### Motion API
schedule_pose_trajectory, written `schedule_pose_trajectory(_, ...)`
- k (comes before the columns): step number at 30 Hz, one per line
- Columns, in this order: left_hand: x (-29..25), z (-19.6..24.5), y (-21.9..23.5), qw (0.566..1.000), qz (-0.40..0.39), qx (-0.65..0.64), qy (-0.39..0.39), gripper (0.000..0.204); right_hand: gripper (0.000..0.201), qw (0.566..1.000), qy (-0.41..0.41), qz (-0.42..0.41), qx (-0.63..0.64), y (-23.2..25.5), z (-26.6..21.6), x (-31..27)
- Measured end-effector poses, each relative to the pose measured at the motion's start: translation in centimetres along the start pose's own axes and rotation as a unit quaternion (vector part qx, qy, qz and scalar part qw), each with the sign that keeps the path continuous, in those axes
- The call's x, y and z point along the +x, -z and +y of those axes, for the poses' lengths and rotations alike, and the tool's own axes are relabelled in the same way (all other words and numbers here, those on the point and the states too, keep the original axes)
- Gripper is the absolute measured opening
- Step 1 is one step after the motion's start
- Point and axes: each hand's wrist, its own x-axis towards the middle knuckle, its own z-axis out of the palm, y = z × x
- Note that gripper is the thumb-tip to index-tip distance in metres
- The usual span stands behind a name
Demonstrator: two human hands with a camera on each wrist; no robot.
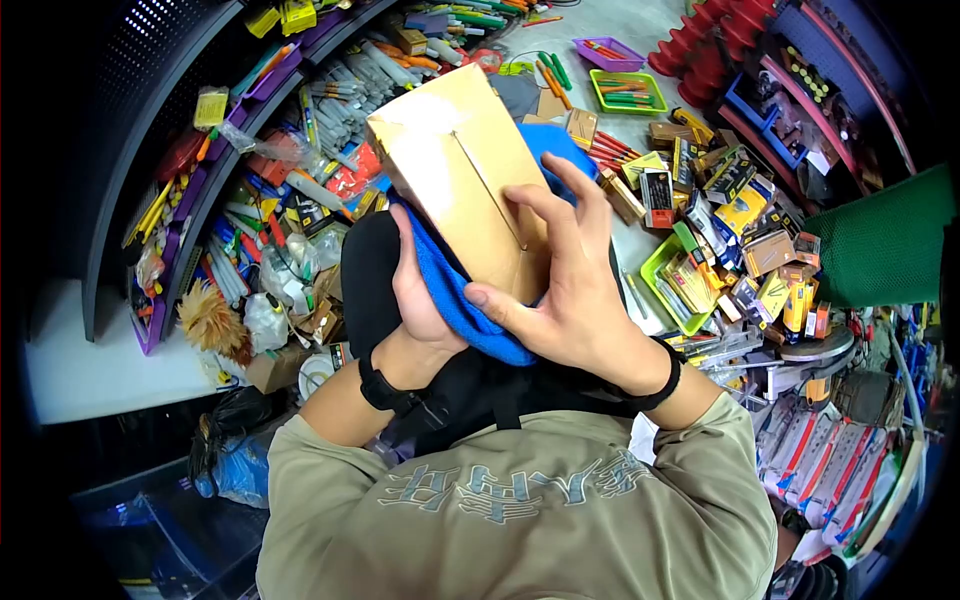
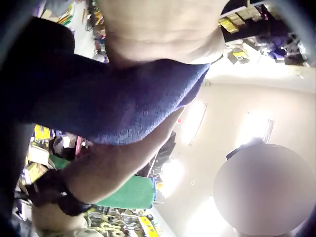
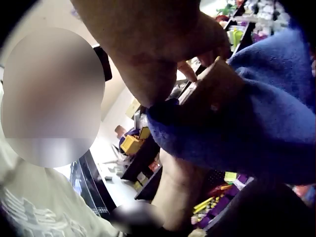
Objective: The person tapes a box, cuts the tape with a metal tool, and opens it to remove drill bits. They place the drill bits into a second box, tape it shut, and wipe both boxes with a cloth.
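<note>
A brown cardboard box point(image 1: 455, 150) lies tilted on a blue cloth point(image 1: 440, 285) above the person's lap. The left hand point(image 1: 425, 315) holds cloth and box from the left and below, thumb upright along the box's side; its other fingers are hidden. Over the box's near end, the right hand point(image 1: 575, 275) has bent fingertips on the top face and its thumb at the lower left edge. In the left wrist view, the cloth point(image 2: 133, 98) hangs beside the left hand point(image 2: 163, 32). The right wrist view shows the box point(image 3: 217, 89) between the right hand point(image 3: 153, 44) and the cloth point(image 3: 247, 133).
Packaged markers and loose bags crowd the left, beside a dark curved shelf point(image 1: 200, 165). Small boxes are piled at the right around a green tray point(image 1: 655, 270). Another green tray point(image 1: 655, 100) holds pens at the back. A green mesh roll point(image 1: 880, 240) stands far right.
</note>
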Motion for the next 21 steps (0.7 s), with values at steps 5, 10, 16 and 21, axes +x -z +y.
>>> schedule_pose_trajectory(5,0.4,0.4,-0.6,0.998,0.013,0.027,-0.049,0.082,0.083,0.997,0.026,-0.04,0.065,-0.6,0.6,1.8)
schedule_pose_trajectory(10,2.6,2.5,-2.5,0.939,0.188,0.253,-0.14,0.076,0.08,0.977,-0.056,-0.125,0.164,-0.6,1.1,2.2)
schedule_pose_trajectory(16,2.7,7.5,0.5,0.973,-0.02,0.216,-0.085,0.075,0.078,0.945,-0.12,-0.198,0.231,0.2,-0.2,0.8)
schedule_pose_trajectory(21,1.0,1.7,-1.5,0.982,-0.05,0.183,-0.019,0.072,0.075,0.937,-0.113,-0.073,0.322,-1.6,0.5,0.4)
